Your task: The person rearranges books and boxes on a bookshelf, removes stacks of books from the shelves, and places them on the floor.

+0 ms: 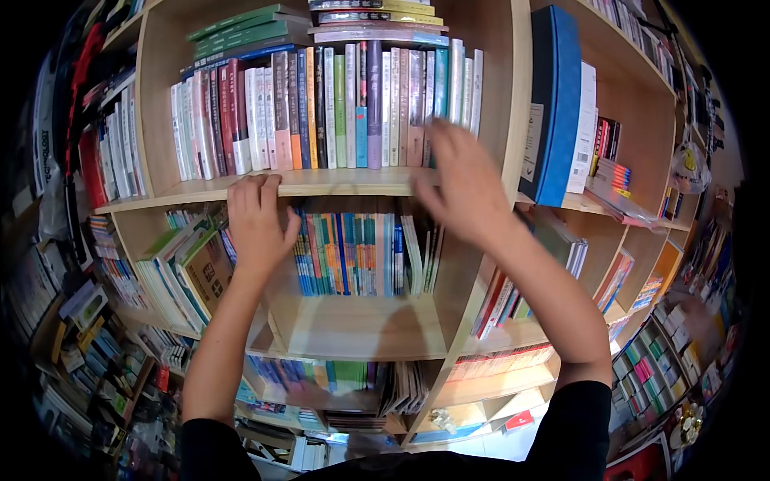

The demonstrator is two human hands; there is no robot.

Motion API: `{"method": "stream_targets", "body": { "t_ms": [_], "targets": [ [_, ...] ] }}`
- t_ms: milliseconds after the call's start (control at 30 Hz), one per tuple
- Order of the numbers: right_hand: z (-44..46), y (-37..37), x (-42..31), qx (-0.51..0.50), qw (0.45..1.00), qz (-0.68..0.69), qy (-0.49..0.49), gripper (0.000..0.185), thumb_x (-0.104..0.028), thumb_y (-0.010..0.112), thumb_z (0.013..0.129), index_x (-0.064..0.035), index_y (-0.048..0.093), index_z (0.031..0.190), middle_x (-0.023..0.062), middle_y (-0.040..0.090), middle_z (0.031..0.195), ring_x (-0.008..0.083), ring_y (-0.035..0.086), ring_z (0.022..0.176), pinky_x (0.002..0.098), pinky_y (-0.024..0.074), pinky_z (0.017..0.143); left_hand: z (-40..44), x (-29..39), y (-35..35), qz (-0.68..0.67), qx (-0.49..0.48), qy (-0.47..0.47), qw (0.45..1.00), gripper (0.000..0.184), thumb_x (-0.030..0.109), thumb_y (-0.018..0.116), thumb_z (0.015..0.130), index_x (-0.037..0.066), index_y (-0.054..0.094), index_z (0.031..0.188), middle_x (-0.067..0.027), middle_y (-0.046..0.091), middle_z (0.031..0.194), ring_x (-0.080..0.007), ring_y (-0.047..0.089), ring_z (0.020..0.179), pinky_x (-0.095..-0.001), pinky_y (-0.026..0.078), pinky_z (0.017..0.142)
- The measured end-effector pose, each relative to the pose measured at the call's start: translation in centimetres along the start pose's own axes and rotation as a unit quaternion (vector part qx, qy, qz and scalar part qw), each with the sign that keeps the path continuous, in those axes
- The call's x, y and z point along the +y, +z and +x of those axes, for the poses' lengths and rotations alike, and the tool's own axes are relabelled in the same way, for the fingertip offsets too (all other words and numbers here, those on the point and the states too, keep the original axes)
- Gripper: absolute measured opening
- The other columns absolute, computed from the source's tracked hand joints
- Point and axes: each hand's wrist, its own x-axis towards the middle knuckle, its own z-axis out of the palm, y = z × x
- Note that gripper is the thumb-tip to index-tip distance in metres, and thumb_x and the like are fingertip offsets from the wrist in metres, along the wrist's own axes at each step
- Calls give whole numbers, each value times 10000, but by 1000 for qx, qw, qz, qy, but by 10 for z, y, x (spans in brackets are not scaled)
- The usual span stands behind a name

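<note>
My left hand (258, 215) rests with its fingers over the front edge of a wooden shelf (337, 183), thumb apart, holding nothing. At the right end of the same shelf, my right hand (465, 180) is raised in front of the upright books, slightly blurred, its fingers apart. Its fingertips are near a teal book (440, 84); whether they touch it cannot be made out. The row also has a purple book (374, 104), a green book (340, 112) and dark red books (233, 112). The lower parts of some right-hand books are hidden behind my right hand.
Green books (241, 36) lie stacked on top of the row. A large blue binder (559, 104) stands right of the wooden divider (519, 96). Below are thin colourful books (345, 252) and leaning books (204, 268). More packed shelves curve round both sides.
</note>
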Motion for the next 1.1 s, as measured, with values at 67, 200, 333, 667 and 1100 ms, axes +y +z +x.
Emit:
{"method": "stream_targets", "body": {
  "t_ms": [67, 200, 333, 667, 1100],
  "targets": [
    [30, -7, 7, -56, 985, -101, 126, 576, -196, 651, 860, 59, 447, 1334, 252, 585, 1247, 374, 600, 1140, 419, 495, 969, -1, -1, 2, 2, 4, 5, 1000, 521, 110, 675, 715, 7, 538, 1207, -203, 534, 1141, -411, 496, 1093, -511, 390, 980],
    [67, 6, 43, -240, 923, -154, 256, 365, -98, 662, 806, 22, 647, 1151, 180, 710, 1030, 364, 691, 955, 411, 571, 808, 0, -2, -3, -9, -11, 1, 1000, 526, 114, 676, 715, 9, 538, 1211, -206, 532, 1144, -416, 491, 1102, -519, 384, 986],
    [70, 21, 45, -387, 869, -218, 218, 197, -58, 606, 825, -44, 761, 946, 154, 723, 1087, 336, 703, 980, 396, 573, 802, 1, -4, -7, -21, -22, -1, 1000, 525, 113, 678, 711, 12, 537, 1206, -205, 530, 1141, -416, 488, 1106, -521, 383, 990],
    [97, -1, 59, -282, 916, -199, 207, 325, -285, 662, 871, -12, 711, 1041, 212, 708, 1004, 367, 686, 970, 456, 546, 845, 0, -4, 5, -22, 17, -2, 1000, 512, 112, 688, 703, 10, 541, 1182, -192, 530, 1130, -407, 490, 1084, -527, 384, 978],
    [205, 20, 128, -163, 959, -75, 219, 1031, -484, 807, 644, 90, 388, 1391, 299, 609, 1243, 386, 604, 1180, 388, 479, 1003, -2, -13, 1, -51, 9, 6, 999, 515, 77, 684, 670, -8, 562, 1164, -204, 557, 1096, -402, 521, 1058, -522, 397, 975]
  ]
}}
